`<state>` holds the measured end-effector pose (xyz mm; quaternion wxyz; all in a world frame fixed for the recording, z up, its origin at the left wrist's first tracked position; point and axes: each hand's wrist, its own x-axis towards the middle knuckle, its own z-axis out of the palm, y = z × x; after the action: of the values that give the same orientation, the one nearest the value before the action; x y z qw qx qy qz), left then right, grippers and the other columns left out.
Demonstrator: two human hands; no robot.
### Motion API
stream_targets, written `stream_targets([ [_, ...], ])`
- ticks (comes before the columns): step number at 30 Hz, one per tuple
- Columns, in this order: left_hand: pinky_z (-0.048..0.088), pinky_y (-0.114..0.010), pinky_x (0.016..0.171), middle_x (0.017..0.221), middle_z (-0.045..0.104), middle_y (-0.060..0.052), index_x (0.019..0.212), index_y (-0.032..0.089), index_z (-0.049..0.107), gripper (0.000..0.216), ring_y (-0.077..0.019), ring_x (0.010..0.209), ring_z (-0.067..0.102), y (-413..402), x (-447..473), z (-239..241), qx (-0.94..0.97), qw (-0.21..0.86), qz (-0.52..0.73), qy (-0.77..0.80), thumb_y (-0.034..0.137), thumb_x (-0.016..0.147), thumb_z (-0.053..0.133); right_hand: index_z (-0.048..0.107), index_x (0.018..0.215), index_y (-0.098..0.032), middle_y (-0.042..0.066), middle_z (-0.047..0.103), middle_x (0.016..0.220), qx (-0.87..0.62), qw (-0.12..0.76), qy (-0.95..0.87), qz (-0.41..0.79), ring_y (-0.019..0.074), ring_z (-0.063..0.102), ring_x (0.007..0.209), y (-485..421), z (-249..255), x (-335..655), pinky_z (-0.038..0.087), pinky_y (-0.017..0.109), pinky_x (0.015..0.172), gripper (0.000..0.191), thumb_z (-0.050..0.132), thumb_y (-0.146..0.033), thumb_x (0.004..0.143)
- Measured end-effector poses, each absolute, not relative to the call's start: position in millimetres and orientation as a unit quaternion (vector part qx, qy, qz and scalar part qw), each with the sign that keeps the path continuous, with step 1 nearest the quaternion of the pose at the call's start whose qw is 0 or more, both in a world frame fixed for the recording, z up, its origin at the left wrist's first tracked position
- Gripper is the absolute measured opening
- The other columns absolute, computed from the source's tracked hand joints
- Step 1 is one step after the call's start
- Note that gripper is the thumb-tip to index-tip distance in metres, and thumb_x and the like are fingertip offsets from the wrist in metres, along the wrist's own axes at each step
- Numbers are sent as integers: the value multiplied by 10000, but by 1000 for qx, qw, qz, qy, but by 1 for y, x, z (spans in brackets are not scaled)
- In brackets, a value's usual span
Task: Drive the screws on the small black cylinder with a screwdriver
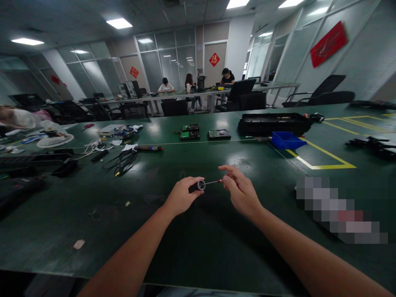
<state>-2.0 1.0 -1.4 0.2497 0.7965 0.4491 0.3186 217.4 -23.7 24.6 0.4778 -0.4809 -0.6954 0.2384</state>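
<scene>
In the middle of the view my left hand (182, 197) is closed around a small black cylinder (201, 185) with a pale ring at its end. That ringed end faces right and toward me. My right hand (243, 192) grips a screwdriver (213, 182) with a thin metal shaft and a red collar; its handle is mostly covered by my fingers. The shaft points left, and its tip meets the ringed end of the cylinder. Whether the tip is inside it or only against it, I cannot tell. Both hands are above the green table (198, 255).
Hard drives (219, 134) lie beyond my hands. Right of them stand a long black housing (274, 123) and a blue bin (286, 140). A corded tool (148, 148), cables (123, 161) and a white fan grille (55, 141) spread leftward. Several people sit farther back.
</scene>
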Motion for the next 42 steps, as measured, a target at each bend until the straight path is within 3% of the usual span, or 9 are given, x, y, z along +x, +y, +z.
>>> stream_targets([
  [5,444,-379,1019,1195,682,-4,1234,295,653,406,-204,1121,608,1,-2,-1,800,247,314,448,195,846,718,656,1000,-223,9,613,709,-505,469,-684,238,160,538,574,-24,26,218,385,298,557,354,368,-428,1017],
  [10,445,-381,1030,1200,680,-10,1244,286,645,416,-207,1130,610,1,-1,-2,797,247,319,449,202,843,720,562,1144,-213,16,631,792,-490,488,-690,214,170,558,641,-24,26,218,406,303,605,242,418,-342,999],
  [13,444,-380,1035,1204,680,-7,1241,289,646,416,-208,1135,609,1,-1,-2,799,243,318,448,204,841,722,558,1072,-217,21,625,818,-470,499,-690,232,180,581,724,-23,25,218,428,306,660,182,435,-321,988],
  [19,451,-377,1020,1195,683,-11,1237,286,651,408,-213,1121,612,1,-1,-1,804,239,310,448,218,841,723,631,980,-223,8,617,738,-509,478,-677,231,158,528,607,-23,28,218,386,303,583,276,420,-399,999],
  [23,454,-391,1020,1194,679,-24,1256,280,642,411,-223,1120,610,1,-1,-1,800,242,311,453,229,852,707,595,1003,-216,25,648,814,-475,534,-632,301,169,572,690,-21,27,216,455,314,644,181,509,-364,945],
  [27,457,-396,1018,1201,674,-25,1265,282,634,413,-224,1128,606,1,-2,0,799,246,324,443,224,861,697,643,962,-204,40,647,833,-440,584,-553,398,180,596,749,-15,23,214,510,345,728,241,571,-428,905],
  [34,440,-387,1045,1234,665,-28,1272,276,627,414,-214,1155,592,1,-2,1,812,237,324,424,204,870,692,598,812,-210,-3,529,631,-423,585,-382,577,154,494,527,3,13,219,504,337,552,271,622,-477,848],
  [42,443,-372,1031,1216,670,-28,1261,259,633,414,-206,1138,595,0,-1,4,812,239,321,426,186,859,704,644,871,-198,18,600,757,-438,621,-448,472,154,566,671,0,10,218,522,303,620,292,633,-489,858],
])
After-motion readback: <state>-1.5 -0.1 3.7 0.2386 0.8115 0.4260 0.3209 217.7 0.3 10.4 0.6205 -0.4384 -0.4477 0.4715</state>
